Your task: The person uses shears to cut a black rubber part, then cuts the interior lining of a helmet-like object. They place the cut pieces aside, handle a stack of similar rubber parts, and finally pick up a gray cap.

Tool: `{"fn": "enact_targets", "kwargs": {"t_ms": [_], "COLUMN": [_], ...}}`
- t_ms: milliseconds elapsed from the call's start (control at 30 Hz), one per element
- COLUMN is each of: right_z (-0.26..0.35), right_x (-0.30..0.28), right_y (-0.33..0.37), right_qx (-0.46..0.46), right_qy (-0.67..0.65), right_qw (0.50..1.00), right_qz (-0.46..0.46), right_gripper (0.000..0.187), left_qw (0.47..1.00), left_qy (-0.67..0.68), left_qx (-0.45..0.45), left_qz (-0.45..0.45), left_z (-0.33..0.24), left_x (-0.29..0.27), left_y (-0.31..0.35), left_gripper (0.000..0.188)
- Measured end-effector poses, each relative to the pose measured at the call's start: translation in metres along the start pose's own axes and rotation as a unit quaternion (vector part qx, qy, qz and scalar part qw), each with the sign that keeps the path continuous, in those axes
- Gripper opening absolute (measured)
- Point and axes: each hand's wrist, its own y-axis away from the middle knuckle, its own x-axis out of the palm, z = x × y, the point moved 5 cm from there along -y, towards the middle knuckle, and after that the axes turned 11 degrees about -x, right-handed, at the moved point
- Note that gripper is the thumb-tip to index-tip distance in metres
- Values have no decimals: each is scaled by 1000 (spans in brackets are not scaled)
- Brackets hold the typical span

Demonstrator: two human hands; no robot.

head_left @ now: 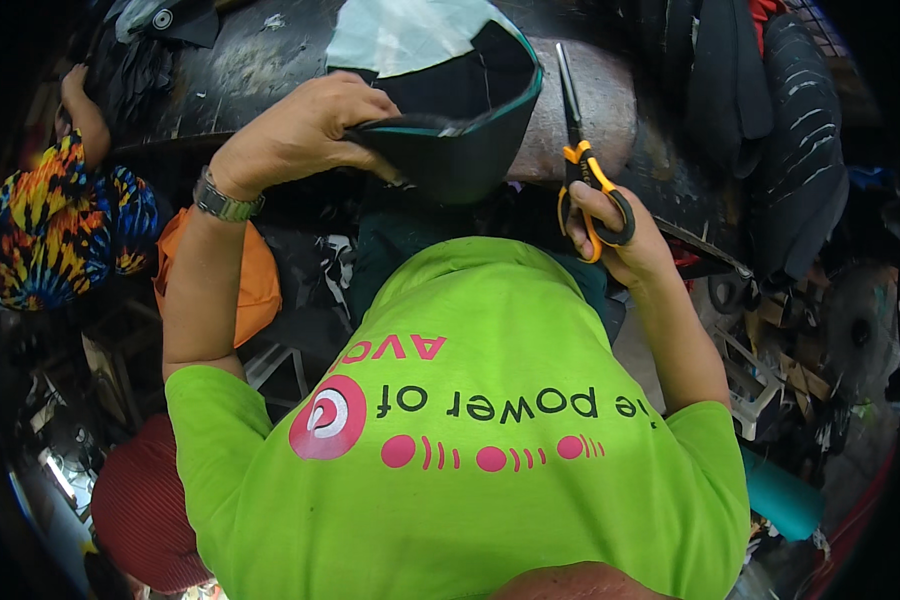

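Note:
My left hand [322, 128] is closed on the near left rim of a black fabric piece [445, 165], its thumb underneath and its fingers over the edge. The piece curves round like an open pouch, with teal edging along the rim and a dark inside. A pale whitish sheet [410, 35] shows at its far side; I cannot tell whether it is joined on. To the right, my right hand [625, 230] grips scissors [588, 170] with orange and black handles. Their blades are together, point away from me and stand apart from the fabric.
A dark, worn worktable [240, 75] spans the far side, with a rounded brownish surface [595, 110] under the scissors. Black material [795, 150] hangs at the right. Another person in patterned clothing [60, 220] sits at the left, near an orange cloth item [255, 285].

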Motion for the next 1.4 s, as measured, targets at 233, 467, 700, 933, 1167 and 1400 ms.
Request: {"fn": "enact_targets", "kwargs": {"t_ms": [233,467,700,933,1167,1400], "right_z": [10,0,1,21,26,30], "right_x": [-41,-84,-102,-102,-92,-92], "right_y": [14,49,67,54,44,33], "right_qx": [-28,-33,-32,-118,-147,-144], "right_qy": [194,260,463,558,606,613], "right_qw": [977,954,870,807,772,765], "right_qz": [-83,-144,-165,-155,-120,-135], "right_gripper": [32,34,37,48,51,51], "left_qw": [979,967,974,965,961,973], "left_qy": [136,-46,-53,13,9,36], "left_qx": [-10,-21,-109,-124,-128,-129], "left_qz": [-154,-250,-191,-229,-244,-189], "left_z": [-53,-21,-13,-16,-7,-3], "left_x": [23,33,57,51,58,52], "left_y": [-37,-65,-68,-75,-73,-81], "left_gripper": [45,53,67,73,70,66]}}
